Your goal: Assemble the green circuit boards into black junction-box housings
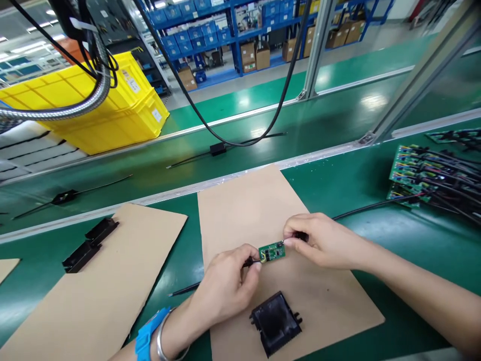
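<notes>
Between my two hands a small green circuit board point(272, 251) is held above a brown cardboard sheet point(244, 200). My left hand point(231, 276) is closed on the black cable at the board's left end; that cable point(185, 290) comes out behind the hand. My right hand point(319, 240) pinches the board's right end, where a black cable point(361, 208) runs off to the right. Below the board, an open black plastic housing point(276, 323) lies on the cardboard. Fingers hide both cable joints.
Two black housing parts point(90, 243) rest on another cardboard sheet point(124, 281) at left. Several wired boards point(417, 175) are piled at right. A black cable loop point(240, 144) hangs ahead. Cabled black boxes point(218, 149) lie on the green surface beyond the metal rail. Yellow crates point(112, 105) stand behind.
</notes>
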{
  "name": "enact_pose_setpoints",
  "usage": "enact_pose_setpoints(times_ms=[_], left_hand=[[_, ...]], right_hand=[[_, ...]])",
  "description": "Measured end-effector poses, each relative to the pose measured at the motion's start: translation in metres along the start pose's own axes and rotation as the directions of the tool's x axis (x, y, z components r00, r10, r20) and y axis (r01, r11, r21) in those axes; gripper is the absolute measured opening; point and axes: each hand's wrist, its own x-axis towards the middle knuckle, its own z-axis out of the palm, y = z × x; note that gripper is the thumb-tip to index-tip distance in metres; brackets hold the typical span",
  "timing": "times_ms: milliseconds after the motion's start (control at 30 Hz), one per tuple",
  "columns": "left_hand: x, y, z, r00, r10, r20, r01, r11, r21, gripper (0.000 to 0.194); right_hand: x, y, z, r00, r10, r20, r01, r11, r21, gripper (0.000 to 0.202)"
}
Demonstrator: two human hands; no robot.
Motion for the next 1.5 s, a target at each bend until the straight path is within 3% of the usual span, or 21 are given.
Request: enact_pose_setpoints(times_ms=[67, 200, 333, 367, 500, 633, 733, 833, 967, 1100, 1233, 1500], left_hand=[[-0.003, 0.003, 0.003, 1.0, -0.028, 0.012, 0.028, 1.0, -0.006, 0.01], [-0.02, 0.007, 0.02, 0.995, -0.09, 0.036, 0.09, 0.996, 0.018, 0.028], [-0.041, -0.002, 0.044, 1.0, 0.014, 0.027, -0.018, 0.986, 0.165, 0.095], [-0.042, -0.005, 0.049, 0.999, 0.038, 0.034, -0.044, 0.98, 0.193, 0.103], [-0.028, -0.013, 0.05, 0.997, 0.035, 0.07, -0.047, 0.981, 0.186, 0.083], [-0.006, -0.015, 0.024, 0.993, 0.117, 0.025, -0.118, 0.993, 0.02, 0.079], [-0.012, -0.018, 0.002, 0.983, 0.165, -0.083, -0.171, 0.983, -0.067, 0.047], [-0.031, -0.021, -0.006, 0.992, 0.11, -0.062, -0.116, 0.987, -0.111, 0.027], [-0.048, -0.027, 0.014, 0.998, 0.064, -0.002, -0.064, 0.991, -0.122, 0.027], [-0.044, -0.029, 0.03, 0.998, 0.062, 0.006, -0.061, 0.993, -0.098, 0.038], [-0.035, -0.027, 0.029, 0.996, 0.063, 0.066, -0.063, 0.998, -0.005, 0.058], [-0.027, -0.027, 0.028, 0.997, 0.047, 0.065, -0.053, 0.994, 0.096, 0.049]], right_hand=[[-0.002, -0.006, 0.013, 0.998, 0.037, -0.046, -0.042, 0.993, -0.112, 0.009], [-0.007, -0.03, 0.041, 0.998, 0.014, -0.056, -0.037, 0.896, -0.442, 0.016], [-0.016, -0.039, 0.049, 0.998, -0.054, -0.02, 0.036, 0.867, -0.498, 0.019], [-0.017, -0.036, 0.048, 0.998, -0.063, -0.018, 0.047, 0.874, -0.484, 0.019], [-0.017, -0.014, 0.033, 0.997, -0.042, 0.058, 0.061, 0.913, -0.404, 0.017], [-0.013, -0.002, 0.014, 0.997, 0.002, 0.074, 0.025, 0.935, -0.355, 0.014], [-0.013, -0.011, 0.008, 0.998, -0.043, 0.05, 0.057, 0.944, -0.324, 0.017], [-0.016, -0.027, 0.014, 0.992, -0.101, 0.077, 0.12, 0.946, -0.302, 0.016], [-0.019, -0.033, 0.033, 0.982, -0.083, 0.169, 0.134, 0.937, -0.323, 0.015], [-0.021, -0.026, 0.046, 0.984, -0.049, 0.169, 0.107, 0.929, -0.355, 0.014], [-0.017, -0.028, 0.046, 0.985, -0.098, 0.143, 0.148, 0.904, -0.401, 0.016], [-0.01, -0.033, 0.052, 0.945, -0.23, 0.232, 0.315, 0.825, -0.469, 0.007]])
